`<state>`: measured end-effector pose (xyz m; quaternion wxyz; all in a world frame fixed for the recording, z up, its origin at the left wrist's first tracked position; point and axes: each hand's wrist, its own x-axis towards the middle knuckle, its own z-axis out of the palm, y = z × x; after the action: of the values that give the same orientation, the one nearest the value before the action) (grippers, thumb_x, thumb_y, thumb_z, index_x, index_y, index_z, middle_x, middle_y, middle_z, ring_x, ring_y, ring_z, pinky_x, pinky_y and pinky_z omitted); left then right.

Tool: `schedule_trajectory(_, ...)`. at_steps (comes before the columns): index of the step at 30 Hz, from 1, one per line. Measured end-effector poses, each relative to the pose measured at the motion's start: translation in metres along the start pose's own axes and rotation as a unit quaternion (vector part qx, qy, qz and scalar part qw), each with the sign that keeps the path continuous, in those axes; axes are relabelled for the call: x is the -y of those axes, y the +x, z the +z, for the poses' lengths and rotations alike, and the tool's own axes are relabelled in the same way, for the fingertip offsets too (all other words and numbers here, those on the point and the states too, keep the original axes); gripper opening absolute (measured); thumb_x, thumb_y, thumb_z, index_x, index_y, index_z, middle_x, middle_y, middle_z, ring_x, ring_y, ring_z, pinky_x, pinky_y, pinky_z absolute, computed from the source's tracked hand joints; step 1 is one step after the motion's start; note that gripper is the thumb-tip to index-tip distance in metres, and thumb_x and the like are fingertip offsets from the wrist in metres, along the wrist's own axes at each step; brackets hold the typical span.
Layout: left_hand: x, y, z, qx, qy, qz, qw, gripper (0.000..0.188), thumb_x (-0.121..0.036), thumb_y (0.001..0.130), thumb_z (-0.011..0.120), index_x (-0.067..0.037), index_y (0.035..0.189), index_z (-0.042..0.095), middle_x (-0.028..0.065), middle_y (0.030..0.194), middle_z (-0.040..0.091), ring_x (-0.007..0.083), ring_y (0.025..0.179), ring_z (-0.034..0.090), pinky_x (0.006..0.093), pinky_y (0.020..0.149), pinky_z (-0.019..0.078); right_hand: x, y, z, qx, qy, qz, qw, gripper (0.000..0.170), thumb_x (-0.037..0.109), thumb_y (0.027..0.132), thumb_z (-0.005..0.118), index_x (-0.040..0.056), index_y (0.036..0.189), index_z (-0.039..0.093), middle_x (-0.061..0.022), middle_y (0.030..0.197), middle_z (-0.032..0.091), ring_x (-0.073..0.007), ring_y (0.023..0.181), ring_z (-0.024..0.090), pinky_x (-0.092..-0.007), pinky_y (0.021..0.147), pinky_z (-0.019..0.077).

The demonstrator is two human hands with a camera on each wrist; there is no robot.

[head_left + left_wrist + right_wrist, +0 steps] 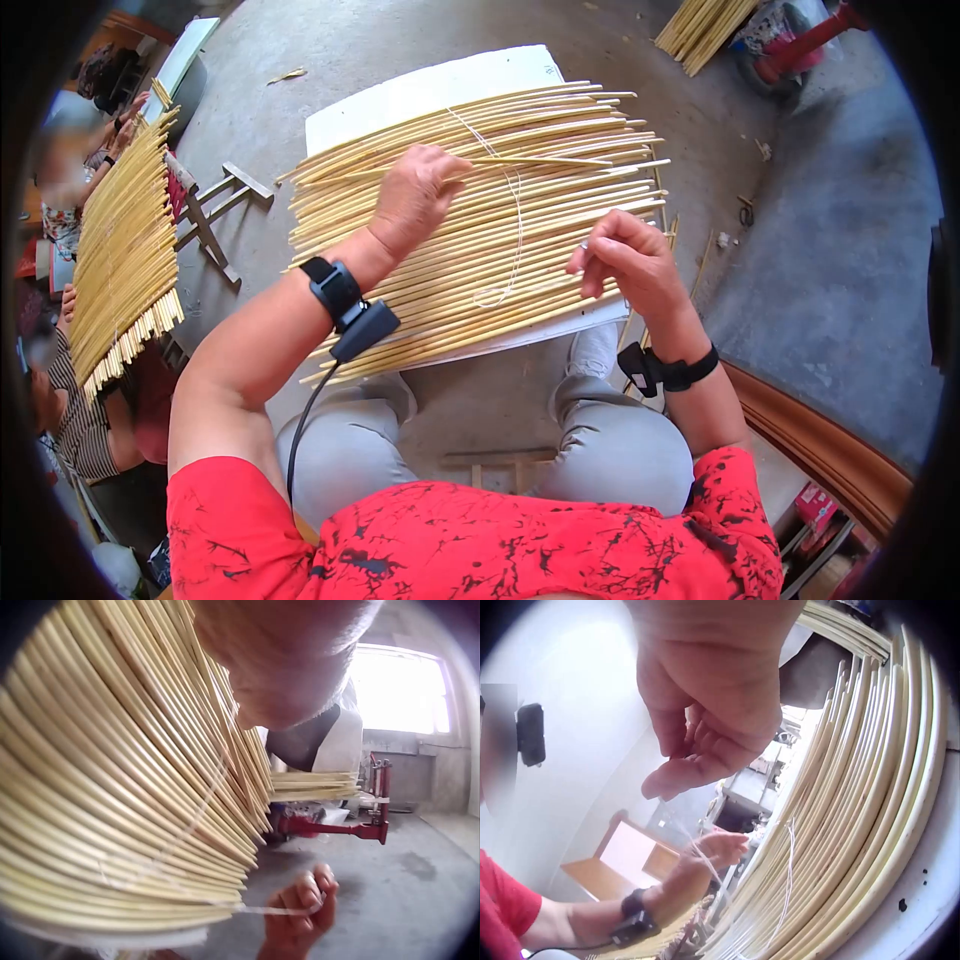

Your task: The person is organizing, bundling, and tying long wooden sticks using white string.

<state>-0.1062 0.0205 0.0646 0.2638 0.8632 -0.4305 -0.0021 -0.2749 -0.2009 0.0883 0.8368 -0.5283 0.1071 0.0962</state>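
A mat of pale yellow stalks [440,240] lies on a white board [430,95] in front of the knees. Over its far half, my left hand [415,195] pinches one stalk [540,160] that lies at a slight slant across the others. My right hand [635,262] is at the mat's right edge, with thumb and fingertips pinching a white thread [277,910]. That thread reaches from the fingertips to the stalks in both wrist views. A loose loop of it [519,215] lies across the mat. The left fingertips are partly hidden in the left wrist view.
On the left, other people hold a second stalk mat [125,250] beside a wooden stand [215,215]. A stalk bundle [705,30] and a red metal frame [810,50] are at the back right. A brown wooden edge [820,440] runs along the right.
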Motion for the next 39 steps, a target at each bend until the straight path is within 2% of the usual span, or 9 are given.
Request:
schedule_trajectory(5,0.041,0.008,0.011,0.008,0.132,0.035,0.991,0.016,-0.008,0.068,0.067,-0.008,0.084,0.062,0.0067,0.082,0.058,0.0241,0.084,0.053,0.0351,0.074,0.0445,-0.003,-0.011,-0.016,-0.001,0.05,-0.01,0.999,0.008,0.01,0.088,0.049,0.0038,0.084,0.051,-0.012,0.075,0.062,-0.0124,0.054,0.059,-0.0222,0.049,0.0486)
schedule_trajectory(9,0.047,0.012,0.02,-0.016,0.132,0.034,0.991,0.01,-0.008,0.069,0.065,-0.007,0.075,0.057,0.0066,0.077,0.056,0.0254,0.079,0.052,0.0353,0.072,0.0441,-0.007,-0.011,-0.021,-0.006,0.039,0.008,0.999,0.008,0.01,0.088,0.05,0.0038,0.084,0.051,-0.0111,0.075,0.062,-0.0124,0.055,0.059,-0.0218,0.05,0.0482)
schedule_trajectory(14,0.048,0.029,0.005,-0.013,0.128,0.043,0.991,0.01,-0.007,0.069,0.064,-0.007,0.073,0.055,0.0074,0.074,0.055,0.0255,0.078,0.053,0.0355,0.069,0.0435,-0.007,-0.01,-0.022,-0.008,0.019,0.009,1.0,0.008,0.011,0.088,0.051,0.0038,0.084,0.051,-0.01,0.075,0.062,-0.0115,0.055,0.059,-0.0211,0.05,0.0474)
schedule_trajectory(17,0.064,0.064,-0.01,-0.089,0.138,0.051,0.985,0.01,-0.007,0.07,0.063,-0.007,0.074,0.054,0.0076,0.071,0.054,0.026,0.074,0.053,0.035,0.065,0.0436,-0.002,-0.012,-0.021,0.009,0.012,0.017,1.0,0.008,0.011,0.088,0.051,0.004,0.084,0.05,-0.0092,0.075,0.062,-0.011,0.055,0.059,-0.0203,0.049,0.0462)
schedule_trajectory(20,0.089,0.088,-0.005,-0.055,0.171,-0.018,0.984,0.01,-0.014,0.071,0.065,-0.01,0.074,0.056,0.0046,0.073,0.056,0.0244,0.078,0.053,0.0357,0.07,0.0443,-0.001,-0.012,-0.023,0.033,0.017,0.014,0.999,0.008,0.011,0.088,0.051,0.0039,0.084,0.05,-0.009,0.074,0.062,-0.0105,0.055,0.059,-0.0201,0.048,0.0461)
schedule_trajectory(27,0.11,0.09,0.027,0.026,0.172,-0.094,0.98,0.003,-0.012,0.069,0.067,-0.012,0.071,0.064,0.0035,0.077,0.06,0.0221,0.081,0.055,0.0341,0.072,0.0472,-0.004,-0.012,-0.027,0.029,0.013,0.029,0.999,0.008,0.011,0.087,0.051,0.0038,0.084,0.051,-0.0089,0.074,0.062,-0.0104,0.055,0.059,-0.0203,0.049,0.0466)
schedule_trajectory(34,0.11,0.081,0.028,-0.016,0.141,-0.078,0.987,0.008,-0.013,0.068,0.068,-0.01,0.074,0.064,0.0064,0.075,0.06,0.0247,0.079,0.056,0.0349,0.068,0.0461,-0.008,-0.002,-0.029,0.016,0.018,0.03,0.999,0.009,0.011,0.087,0.052,0.0022,0.084,0.051,-0.0102,0.072,0.061,-0.0115,0.054,0.058,-0.0212,0.049,0.0468)
schedule_trajectory(38,0.119,0.077,0.037,-0.052,0.123,-0.047,0.99,0.001,-0.012,0.07,0.065,-0.012,0.071,0.065,0.0056,0.074,0.06,0.0248,0.079,0.056,0.0347,0.07,0.0462,-0.011,-0.002,-0.023,-0.021,-0.019,0.037,0.999,0.007,0.008,0.085,0.052,0.0016,0.082,0.05,-0.0114,0.071,0.06,-0.0127,0.052,0.055,-0.0221,0.048,0.0463)
schedule_trajectory(39,0.113,0.076,0.035,-0.049,0.13,-0.069,0.988,0.001,-0.012,0.07,0.065,-0.012,0.071,0.065,0.0047,0.074,0.06,0.0243,0.079,0.055,0.0342,0.069,0.0464,-0.012,-0.001,-0.022,-0.017,-0.019,0.031,0.999,0.007,0.008,0.085,0.052,0.0019,0.081,0.05,-0.0112,0.07,0.06,-0.0126,0.051,0.056,-0.0221,0.047,0.046)
